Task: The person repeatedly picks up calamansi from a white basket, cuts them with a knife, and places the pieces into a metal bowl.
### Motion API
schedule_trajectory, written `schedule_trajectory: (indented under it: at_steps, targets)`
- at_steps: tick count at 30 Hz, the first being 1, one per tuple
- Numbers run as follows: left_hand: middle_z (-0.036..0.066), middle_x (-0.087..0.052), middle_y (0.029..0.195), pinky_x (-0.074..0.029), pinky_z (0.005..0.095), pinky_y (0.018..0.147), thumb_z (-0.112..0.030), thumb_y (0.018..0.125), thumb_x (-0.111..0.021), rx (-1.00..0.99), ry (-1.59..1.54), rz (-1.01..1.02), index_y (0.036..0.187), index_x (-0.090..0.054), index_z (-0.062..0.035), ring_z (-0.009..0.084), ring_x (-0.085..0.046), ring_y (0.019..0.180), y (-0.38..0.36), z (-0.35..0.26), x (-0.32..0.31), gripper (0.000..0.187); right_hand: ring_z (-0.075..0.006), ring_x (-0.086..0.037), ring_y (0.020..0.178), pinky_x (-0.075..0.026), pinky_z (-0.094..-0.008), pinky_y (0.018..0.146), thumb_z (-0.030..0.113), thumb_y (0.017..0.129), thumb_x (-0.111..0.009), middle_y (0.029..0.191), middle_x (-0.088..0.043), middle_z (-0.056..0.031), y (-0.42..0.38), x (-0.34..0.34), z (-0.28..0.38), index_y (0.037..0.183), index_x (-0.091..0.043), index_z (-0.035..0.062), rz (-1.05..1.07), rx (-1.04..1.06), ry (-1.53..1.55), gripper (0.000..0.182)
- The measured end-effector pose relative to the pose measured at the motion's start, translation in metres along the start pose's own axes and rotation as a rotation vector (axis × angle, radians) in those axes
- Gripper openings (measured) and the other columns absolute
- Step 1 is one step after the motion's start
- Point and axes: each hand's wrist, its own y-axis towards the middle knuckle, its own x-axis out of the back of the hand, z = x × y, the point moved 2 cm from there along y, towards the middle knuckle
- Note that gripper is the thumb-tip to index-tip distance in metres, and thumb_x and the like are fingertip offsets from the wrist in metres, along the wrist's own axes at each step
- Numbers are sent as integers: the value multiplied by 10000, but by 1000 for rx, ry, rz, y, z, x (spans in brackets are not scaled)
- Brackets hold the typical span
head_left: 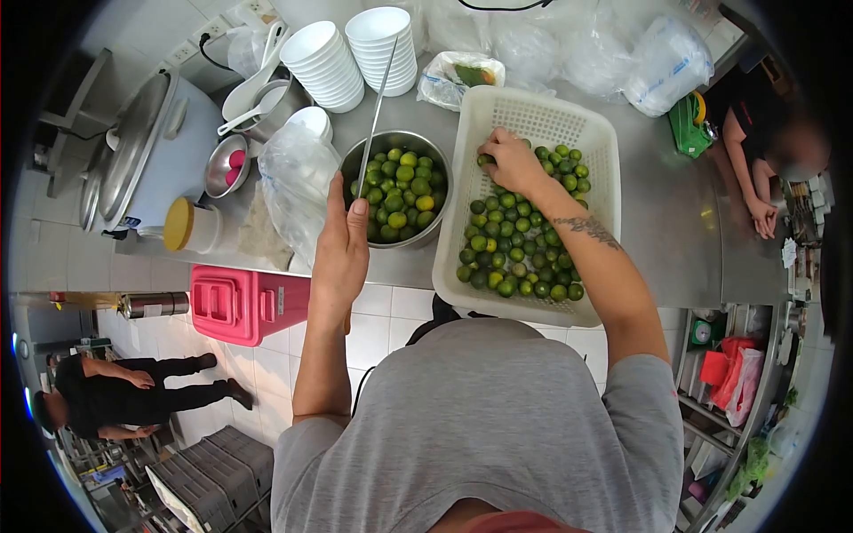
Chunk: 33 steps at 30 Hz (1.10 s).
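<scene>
My left hand (342, 235) is closed around a knife (377, 115); its long thin blade points up and away, crossing the rim of a steel bowl (444, 209). Small green limes (404, 188), some yellowish, fill that bowl. To the right, a white perforated basket (533, 111) has many more limes (511, 235) spread over its bottom. My right hand (511, 163) is inside the basket near its far left, fingers closed on a lime (485, 160) that shows partly at the fingertips.
Stacked white bowls (382, 49) and plastic bags (569, 44) line the back. Left are a clear bag (298, 178), a yellow-lidded jar (180, 224) and a large pot (178, 133). A pink bin (249, 304) stands below. People stand at left (133, 391) and right (746, 133).
</scene>
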Motion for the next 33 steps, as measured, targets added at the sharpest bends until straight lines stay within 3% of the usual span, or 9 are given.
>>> schedule_trajectory:
  at_steps: [5, 8, 11, 13, 16, 22, 24, 26, 33]
  targets:
    - [294, -492, 1344, -368, 363, 1046, -343, 1044, -392, -22, -61, 93, 1445, -312, 37, 336, -489, 1267, -9, -6, -5, 558, -297, -601, 1010, -483, -391, 906, 67, 851, -657, 1078, -582, -132, -7, 0, 16, 1100, -619, -34, -27, 8, -8, 272]
    - [288, -510, 1319, -386, 363, 1024, -333, 1041, -410, -40, -86, 185, 1449, -318, 17, 324, -521, 1221, -15, -13, -12, 546, -222, -630, 998, -497, -346, 886, 60, 910, -621, 1066, -607, -104, -18, 30, 40, 1175, -576, -61, 65, -308, 1222, 295]
    - [282, -511, 1317, -399, 368, 1012, -331, 1035, -427, -131, -59, 259, 1451, -323, 2, 337, -552, 1179, -19, -15, -25, 543, -171, -635, 990, -499, -293, 862, 50, 948, -585, 1076, -624, -82, -39, 56, 65, 1207, -578, -35, 5, -277, 1500, 273]
    - [286, -500, 1321, -423, 396, 988, -352, 1029, -424, -320, 61, 257, 1459, -308, -17, 385, -572, 1145, -18, -11, -33, 557, -164, -632, 963, -501, -287, 846, 58, 944, -594, 1071, -631, -78, -48, 59, 69, 1224, -577, -28, -60, -261, 1559, 294]
    - [240, -464, 1398, -347, 346, 1057, -359, 1040, -400, -192, 25, 386, 1468, -312, -16, 303, -479, 1272, -24, -19, -41, 555, -150, -625, 913, -501, -276, 811, 71, 943, -601, 1039, -640, -64, -56, 61, 70, 1211, -590, -18, -120, -256, 1603, 283]
    - [273, -415, 1426, -358, 398, 1061, -383, 1041, -362, -203, 124, 429, 1479, -287, -34, 392, -452, 1296, -25, -25, -48, 566, -128, -610, 844, -493, -276, 757, 87, 942, -608, 955, -654, -48, -62, 57, 72, 1152, -617, -12, -195, -267, 1567, 232]
    - [277, -461, 1325, -403, 432, 976, -374, 1037, -366, -243, 153, 403, 1482, -283, -57, 414, -503, 1179, -24, -26, -50, 553, -125, -608, 838, -492, -276, 747, 85, 936, -613, 942, -656, -47, -62, 54, 75, 1141, -621, -12, -176, -253, 1559, 227]
    - [283, -556, 1124, -486, 485, 812, -348, 1029, -382, -315, 186, 355, 1485, -275, -94, 439, -605, 953, -21, -26, -52, 533, -122, -607, 832, -490, -273, 738, 82, 929, -619, 931, -657, -46, -63, 52, 82, 1135, -624, -12, -134, -236, 1566, 227]
    - [261, -564, 1095, -479, 488, 827, -349, 1030, -379, -306, 182, 338, 1475, -296, -117, 444, -599, 946, -17, -32, -53, 509, -121, -594, 759, -484, -272, 703, 77, 917, -633, 868, -651, -46, -67, 41, 107, 1074, -640, -12, -36, -226, 1498, 180]
